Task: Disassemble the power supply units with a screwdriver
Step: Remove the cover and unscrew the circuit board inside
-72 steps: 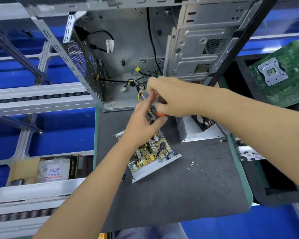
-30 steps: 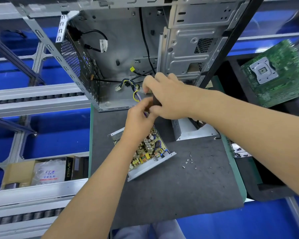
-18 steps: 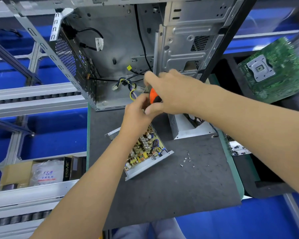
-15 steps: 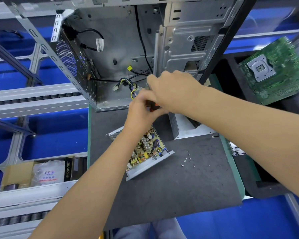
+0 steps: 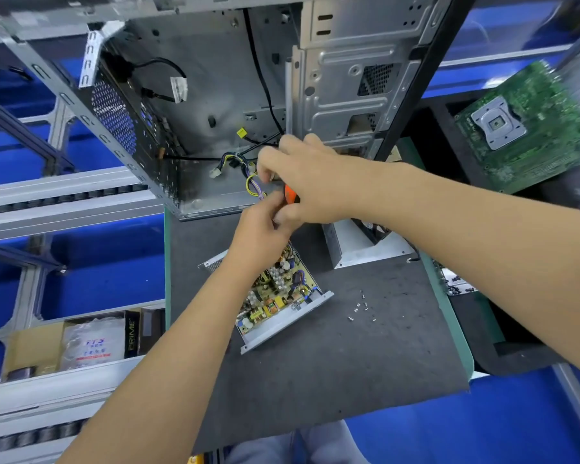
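The screwdriver (image 5: 290,195) is almost wholly hidden — only a patch of its orange handle shows between the two hands, so its long axis and where its tip points cannot be told. The right hand (image 5: 310,182) curls its grip round that handle; the left hand (image 5: 265,226) meets it from below, fingers bunched at the handle, though what they pinch is blurred. Both hover over the near edge of the open computer case (image 5: 215,95), by a loop of yellow wires (image 5: 253,187). The opened power supply unit (image 5: 278,293) lies on the dark worktop (image 5: 332,363) — partly covered by the left forearm, its long axis slanting from near-left to far-right. Loose screws (image 5: 362,306) lie just beside it.
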A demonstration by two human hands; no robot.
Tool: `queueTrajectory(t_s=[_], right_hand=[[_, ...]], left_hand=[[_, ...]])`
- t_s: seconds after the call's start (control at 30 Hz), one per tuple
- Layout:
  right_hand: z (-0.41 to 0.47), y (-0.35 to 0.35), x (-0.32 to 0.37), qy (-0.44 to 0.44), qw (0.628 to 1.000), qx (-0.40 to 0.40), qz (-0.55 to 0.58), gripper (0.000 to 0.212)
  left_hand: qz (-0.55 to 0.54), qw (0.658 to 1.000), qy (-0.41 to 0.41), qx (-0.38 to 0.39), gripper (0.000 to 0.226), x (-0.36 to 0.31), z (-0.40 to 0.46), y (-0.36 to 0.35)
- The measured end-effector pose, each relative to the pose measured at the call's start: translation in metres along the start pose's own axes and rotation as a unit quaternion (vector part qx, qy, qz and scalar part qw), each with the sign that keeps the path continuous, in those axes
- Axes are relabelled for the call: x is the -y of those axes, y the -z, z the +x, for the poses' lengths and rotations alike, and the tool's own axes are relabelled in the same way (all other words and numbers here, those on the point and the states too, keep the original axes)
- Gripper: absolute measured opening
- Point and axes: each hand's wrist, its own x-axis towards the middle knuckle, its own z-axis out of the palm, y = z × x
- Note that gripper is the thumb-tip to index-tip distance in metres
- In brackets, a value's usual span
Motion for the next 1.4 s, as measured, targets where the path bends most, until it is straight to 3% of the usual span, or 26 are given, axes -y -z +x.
queueTrajectory(t_s=[0.1,0.2,0.27,0.37,0.43,0.5,0.57,0.67,0.73,0.83,0.9,1.0,1.07,1.2,1.3,1.4], right_hand=[[0.003,0.0,0.011,-0.084,0.994,-0.029,-0.067,0.053],[0.007,-0.002,0.013,-0.03,0.984,-0.061,-0.166,0.031],[0.007,-0.003,0.005,0.019,0.992,-0.045,-0.112,0.032],[0.003,0.0,0.0,0.002,0.999,-0.008,0.044,0.045],[0.004,-0.001,0.002,-0.051,0.998,-0.026,0.005,0.055],[0.008,-0.001,0.006,-0.057,0.996,-0.048,-0.055,0.038],[0.011,-0.001,0.004,-0.012,0.998,-0.033,-0.044,0.021],[0.007,-0.002,0.001,0.003,1.0,-0.011,0.004,0.034],[0.009,-0.003,0.003,-0.033,0.997,-0.053,-0.054,0.039],[0.012,-0.004,0.001,-0.002,0.995,-0.052,-0.08,0.026],[0.01,-0.004,-0.003,0.025,0.999,-0.012,-0.021,0.033],[0.007,-0.005,-0.003,-0.017,0.998,-0.045,-0.034,0.034],[0.012,-0.006,-0.001,-0.011,0.993,-0.075,-0.085,0.024],[0.007,-0.008,-0.002,0.002,0.999,-0.043,0.002,0.029],[0.002,-0.007,-0.01,-0.044,0.992,-0.068,-0.094,0.027],[-0.003,-0.007,-0.018,0.0,0.998,-0.054,0.039,0.025]], left_hand=[[0.004,0.998,0.003,-0.059,0.018,-0.007,0.008,-0.007],[-0.02,0.997,0.008,-0.069,0.035,-0.011,0.004,-0.01],[-0.033,0.999,0.012,-0.036,0.028,0.0,-0.003,-0.006],[-0.019,0.999,0.014,-0.047,0.02,0.006,-0.003,0.001],[-0.014,0.997,0.003,-0.082,0.032,-0.003,0.004,0.0],[-0.022,0.996,-0.011,-0.084,0.04,-0.009,0.007,-0.002],[-0.034,0.998,-0.003,-0.055,0.037,-0.004,0.003,-0.001],[0.009,0.999,-0.002,-0.048,0.028,0.005,0.002,0.003],[0.022,0.997,-0.008,-0.074,0.031,0.003,0.009,0.002],[0.011,0.997,-0.005,-0.071,0.045,-0.004,0.012,0.002],[0.01,0.999,-0.001,-0.039,0.039,0.002,0.006,0.007],[0.019,0.999,-0.018,-0.041,0.02,0.009,0.001,0.007],[0.007,0.997,-0.024,-0.075,0.033,0.004,0.005,0.002],[-0.015,0.999,0.004,-0.052,0.053,0.007,0.007,0.001],[0.004,1.0,0.008,-0.02,0.04,0.018,0.003,0.011],[0.045,0.997,0.036,-0.045,0.009,0.025,0.011,0.022]])
